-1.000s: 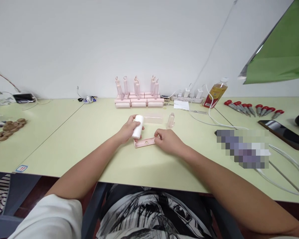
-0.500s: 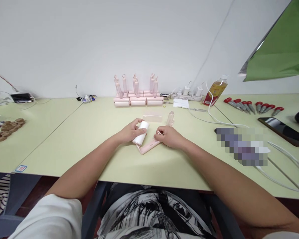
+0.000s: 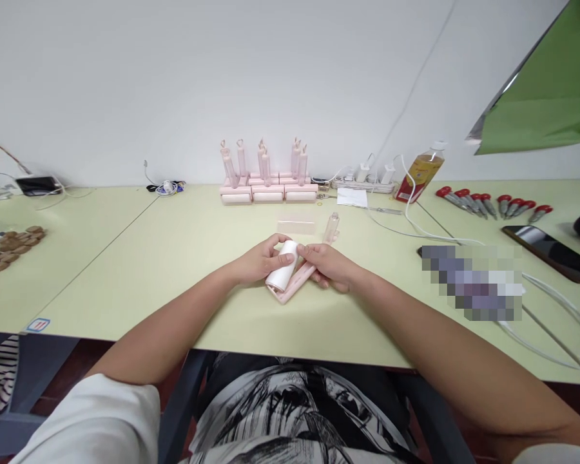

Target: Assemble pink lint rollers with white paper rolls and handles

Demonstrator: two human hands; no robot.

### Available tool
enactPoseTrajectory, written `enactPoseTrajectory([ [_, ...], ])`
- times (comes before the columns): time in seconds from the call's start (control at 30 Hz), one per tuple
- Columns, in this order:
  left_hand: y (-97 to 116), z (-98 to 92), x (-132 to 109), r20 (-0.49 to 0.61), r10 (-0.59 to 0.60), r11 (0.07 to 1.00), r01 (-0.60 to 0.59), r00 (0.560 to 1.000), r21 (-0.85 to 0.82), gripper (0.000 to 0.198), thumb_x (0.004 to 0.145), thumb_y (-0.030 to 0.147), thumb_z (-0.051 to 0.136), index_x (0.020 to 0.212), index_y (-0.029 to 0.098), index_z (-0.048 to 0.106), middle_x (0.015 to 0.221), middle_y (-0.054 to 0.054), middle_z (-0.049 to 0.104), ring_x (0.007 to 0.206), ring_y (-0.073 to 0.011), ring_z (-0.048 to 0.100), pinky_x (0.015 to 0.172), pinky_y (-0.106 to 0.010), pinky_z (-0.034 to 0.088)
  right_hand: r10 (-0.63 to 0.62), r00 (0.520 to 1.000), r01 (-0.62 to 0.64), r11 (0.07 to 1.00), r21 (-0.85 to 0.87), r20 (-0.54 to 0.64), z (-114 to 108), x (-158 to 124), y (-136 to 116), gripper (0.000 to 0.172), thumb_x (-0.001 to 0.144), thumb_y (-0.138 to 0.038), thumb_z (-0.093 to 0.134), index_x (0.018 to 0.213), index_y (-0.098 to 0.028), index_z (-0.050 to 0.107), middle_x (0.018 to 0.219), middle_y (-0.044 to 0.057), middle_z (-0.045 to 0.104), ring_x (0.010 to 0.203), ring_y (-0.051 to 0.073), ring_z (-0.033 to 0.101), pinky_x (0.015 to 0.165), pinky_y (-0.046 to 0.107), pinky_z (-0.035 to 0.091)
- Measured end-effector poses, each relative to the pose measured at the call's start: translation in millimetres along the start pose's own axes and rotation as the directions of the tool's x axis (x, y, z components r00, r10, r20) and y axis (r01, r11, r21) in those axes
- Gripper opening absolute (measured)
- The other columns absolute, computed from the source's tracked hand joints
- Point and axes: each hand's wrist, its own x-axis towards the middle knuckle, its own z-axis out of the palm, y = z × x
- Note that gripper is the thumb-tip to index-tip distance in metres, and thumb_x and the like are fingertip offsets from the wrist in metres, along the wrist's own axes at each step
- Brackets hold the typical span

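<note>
My left hand (image 3: 265,261) is closed around a white lint roll (image 3: 283,267), thumb on its upper face. My right hand (image 3: 327,263) holds a pink L-shaped roller frame (image 3: 297,281), its thumb reaching to the far end of the roll. The roll lies tilted alongside the frame, its near end close to the frame's corner; whether it is seated there I cannot tell. Just beyond my hands, a flat clear pink cover (image 3: 296,223) rests on the table, and a clear pink handle tube (image 3: 332,227) stands to its right.
Several pink lint rollers (image 3: 269,193) with upright handles line the wall. To the right are a power strip (image 3: 367,185), white paper (image 3: 352,197), a drink bottle (image 3: 420,173), several red-capped tubes (image 3: 481,203) and a phone (image 3: 551,252). Brown pieces (image 3: 15,245) lie far left.
My left hand has brought the white roll rightward, nearer the frame. My right hand has shifted from a pinch at the frame's end to a grip along it, thumb by the roll.
</note>
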Motion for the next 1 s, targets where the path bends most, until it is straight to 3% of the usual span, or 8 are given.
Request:
enactPoseTrajectory([
  [0.17,3,-2.2,-2,0.019,0.025,0.999,-0.026,0.999,0.039,0.062,0.08,0.056,0.069,0.125,0.021,0.044,0.075,0.002,0.058,0.057,-0.0115,0.054,0.05,-0.021,0.041,0.017,0.997,-0.026,0.99,0.136,0.069,-2,3,4,0.051,0.08,-0.065,0.066,0.081,-0.014,0.062,0.044,-0.004,0.051,0.032,0.005,0.038,0.025,0.015,0.03],
  [0.27,5,-8.1,-3,0.057,0.059,0.994,-0.064,0.997,0.089,0.058,0.084,0.05,0.066,0.13,0.022,0.046,0.086,-0.001,0.061,0.064,-0.012,0.056,0.055,-0.021,0.043,-0.004,0.992,-0.023,0.977,0.212,0.127,-2,2,4,0.045,0.082,-0.057,0.069,0.087,-0.013,0.064,0.05,-0.003,0.056,0.036,0.006,0.044,0.028,0.014,0.037],
  [0.4,12,-19.4,-8,0.131,0.118,0.965,-0.145,0.984,0.22,0.058,0.088,0.044,0.062,0.14,0.023,0.046,0.118,-0.008,0.064,0.096,-0.0194,0.063,0.078,-0.027,0.05,-0.017,0.969,-0.055,0.956,0.287,0.245,0,-2,3,0.044,0.087,-0.054,0.065,0.1,-0.012,0.066,0.059,0.001,0.064,0.043,0.008,0.054,0.036,0.015,0.047],
  [0.5,19,-26.8,-13,0.212,0.146,0.91,-0.215,0.966,0.355,0.061,0.089,0.041,0.061,0.146,0.023,0.045,0.139,-0.009,0.057,0.124,-0.0254,0.055,0.1,-0.034,0.046,-0.038,0.958,-0.061,0.942,0.331,0.285,2,-4,3,0.048,0.089,-0.057,0.06,0.107,-0.012,0.066,0.064,0.003,0.067,0.047,0.01,0.059,0.042,0.017,0.052],
  [0.6,23,-29.6,-18,0.226,0.164,0.85,-0.254,0.96,0.462,0.062,0.089,0.039,0.061,0.147,0.024,0.046,0.149,-0.007,0.05,0.136,-0.0274,0.047,0.111,-0.037,0.038,-0.034,0.953,-0.069,0.943,0.324,0.302,5,-4,4,0.047,0.082,-0.055,0.07,0.101,-0.012,0.068,0.068,0.002,0.068,0.048,0.009,0.059,0.04,0.017,0.051],
  [0.73,26,-27.5,-20,0.203,0.185,0.822,-0.264,0.962,0.504,0.062,0.087,0.037,0.064,0.146,0.025,0.049,0.149,-0.005,0.051,0.136,-0.0276,0.048,0.112,-0.038,0.038,-0.045,0.949,-0.059,0.947,0.316,0.312,8,-6,2,0.051,0.072,-0.056,0.079,0.097,-0.013,0.069,0.072,0.002,0.068,0.048,0.007,0.057,0.035,0.014,0.046],
  [0.87,28,-27.7,-20,0.181,0.183,0.815,-0.252,0.966,0.522,0.062,0.086,0.034,0.064,0.146,0.025,0.049,0.146,-0.005,0.054,0.132,-0.0261,0.052,0.11,-0.036,0.04,-0.061,0.96,-0.032,0.946,0.323,0.275,14,-9,-1,0.051,0.073,-0.058,0.077,0.096,-0.013,0.07,0.073,0.003,0.068,0.045,0.006,0.052,0.031,0.013,0.04],
  [1.0,29,-32.9,-17,0.21,0.189,0.809,-0.274,0.959,0.519,0.063,0.086,0.03,0.062,0.147,0.026,0.048,0.143,-0.004,0.058,0.129,-0.0259,0.055,0.109,-0.035,0.042,-0.056,0.977,-0.015,0.943,0.332,0.205,22,-11,-4,0.046,0.079,-0.056,0.072,0.09,-0.012,0.07,0.057,0.001,0.062,0.039,0.006,0.047,0.029,0.013,0.035],
])
